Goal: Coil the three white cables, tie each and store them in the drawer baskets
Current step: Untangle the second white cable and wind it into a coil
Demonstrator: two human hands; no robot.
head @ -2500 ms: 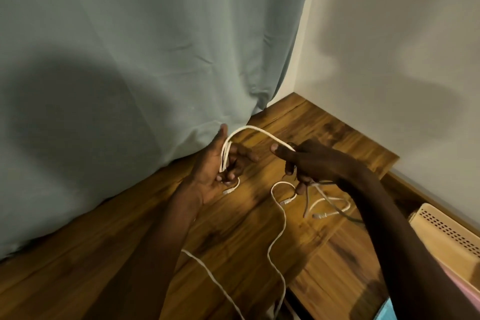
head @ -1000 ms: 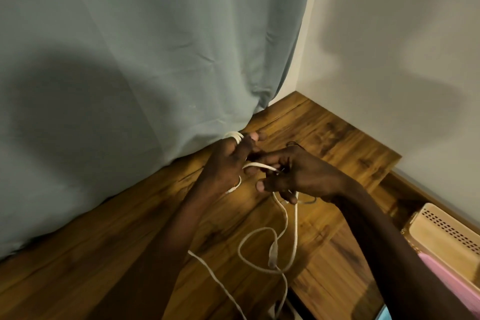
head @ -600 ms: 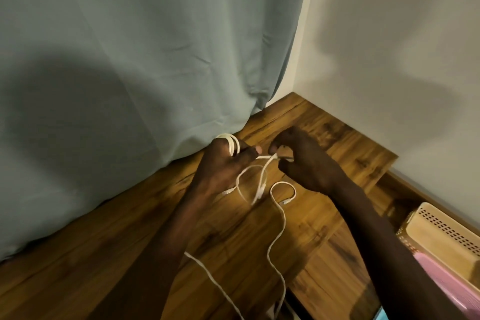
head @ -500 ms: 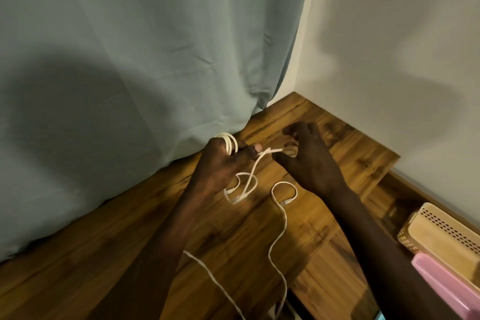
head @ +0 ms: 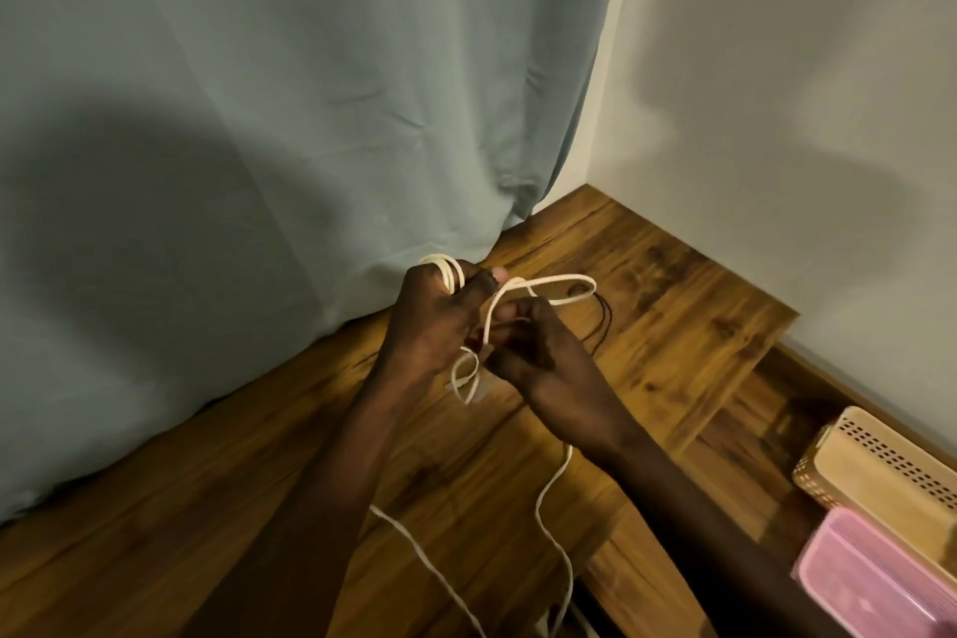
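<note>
**Over the bench corner, both hands on one white cable**

Above the wooden bench (head: 673, 306), close to the grey-green curtain (head: 310, 93), the person's two hands meet on a white cable (head: 549, 281). Several turns of it sit wound round the fingers of the left hand (head: 435, 321), showing at the top of that hand beside the curtain's hem. From there a long loop arcs out to the right, above and just past the right hand (head: 538, 352), then comes back down between the two hands. The left grip is curled tight round the coil. The right grip is closed too, fingers bent and pinching the strand where it drops between the palms. Below the hands a small loop and a cable end hang free, and two runs trail down across the bench toward the near edge. At the lower right, a beige perforated basket (head: 890, 461) and a pink basket (head: 875, 585) sit side by side, well apart from the hands.
</note>
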